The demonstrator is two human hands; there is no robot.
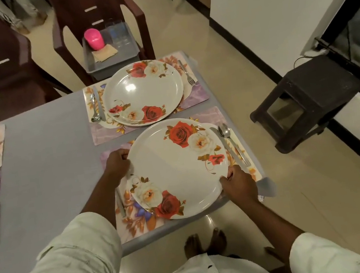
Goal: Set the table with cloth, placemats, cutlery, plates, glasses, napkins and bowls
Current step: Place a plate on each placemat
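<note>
Plate step here; left hand (117, 161) grips the plate (179, 168) rim at 9 o'clock, right hand (237, 181) pinches it at 4; plate's over the near mat (135, 222) on the tabletop (44, 156), touching or not, can't tell; next probably let go, then glasses (118, 34) at 12.

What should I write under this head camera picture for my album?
Both hands, left hand and right hand, hold a flowered plate over a placemat.
</note>
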